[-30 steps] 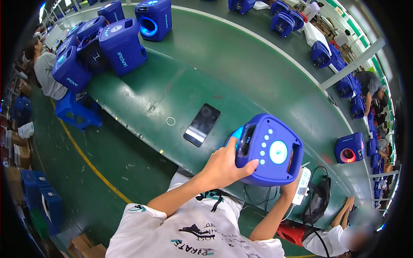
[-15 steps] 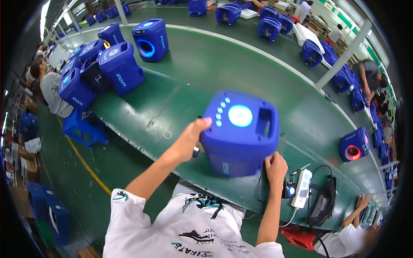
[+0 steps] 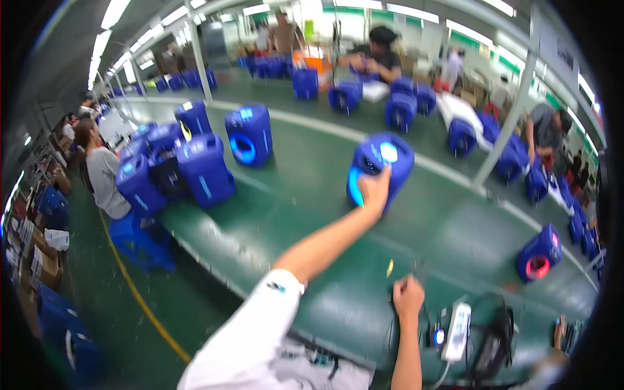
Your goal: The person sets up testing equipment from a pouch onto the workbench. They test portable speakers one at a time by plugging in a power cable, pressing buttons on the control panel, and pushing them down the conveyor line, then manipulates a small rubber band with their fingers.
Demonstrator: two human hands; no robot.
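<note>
A blue portable speaker [image 3: 398, 166] stands on the far side of the green table, its top panel glowing pale blue and its front ring cyan. My left hand [image 3: 373, 190] reaches out to it and grips its near upper edge; the fingertips are partly hidden and blurred. Closer to me, my right hand [image 3: 408, 296] is closed in a fist just above the table. A thin dark bit shows beside its fingers, too small to name. To the right of this hand lies a white power strip [image 3: 457, 333] with a small lit adapter [image 3: 439, 337].
Several blue speakers [image 3: 207, 170] crowd the table's left end, near a blue stool [image 3: 140, 242] and a seated person [image 3: 107, 175]. A red-lit speaker [image 3: 539, 257] stands at right. A black bag-like bundle [image 3: 497, 344] lies by the strip. Posts and other workers are beyond.
The speaker has moved from right in front of me to the far side of the table, turned, with my left arm stretched after it. My view has tilted up.
</note>
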